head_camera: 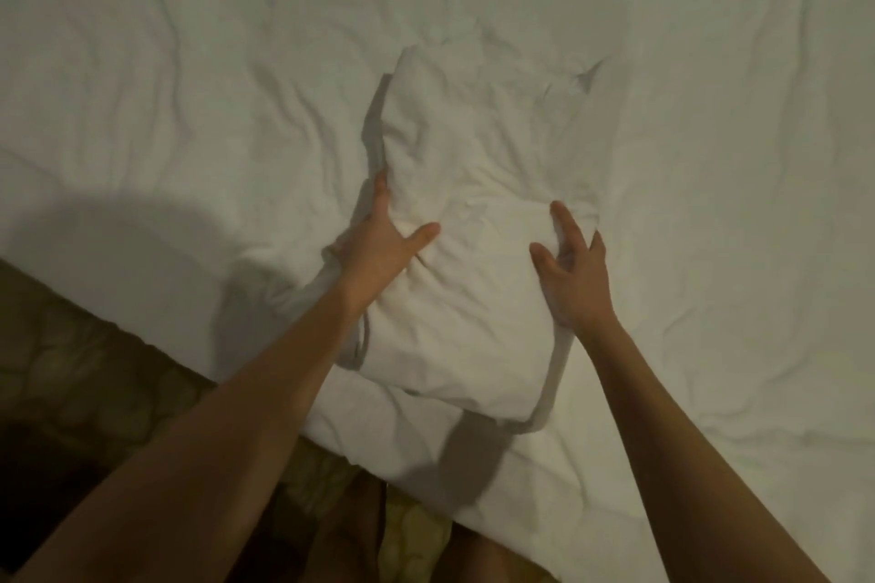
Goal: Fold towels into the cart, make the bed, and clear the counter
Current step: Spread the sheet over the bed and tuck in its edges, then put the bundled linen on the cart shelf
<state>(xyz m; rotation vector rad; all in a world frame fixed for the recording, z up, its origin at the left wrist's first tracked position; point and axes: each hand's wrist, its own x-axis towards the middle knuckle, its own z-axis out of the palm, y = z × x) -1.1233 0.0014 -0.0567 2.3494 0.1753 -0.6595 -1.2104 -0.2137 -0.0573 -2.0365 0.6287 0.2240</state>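
a white pillow [466, 251] lies on the bed [189, 85], near the bed's near edge, its long axis running away from the person. the bed's white cover is wrinkled all over, and the pillow's case is creased too, with slack cloth bunched at its near left side and a loose flap at the near right corner.

the left hand [383, 241] rests on the pillow's left side, fingers reaching along that edge and the thumb spread out across the top; it looks to be pressing or cupping the edge rather than pinching it. the right hand [575, 270] sits at the right side with fingers spread and lightly bent over the top, the thumb out toward the middle; whether any fingers tuck under the edge cannot be told.

judging by how it dents under the hands, the pillow is soft, light and floppy, with nothing fragile about it. it will sag in the middle if lifted by one end, and the loose case may slide over the filling. the best hold is likely one hand on each long side, gripping through the case into the filling, or at two corners to shake it plump. the brown patterned floor [94, 369] shows beside the bed.
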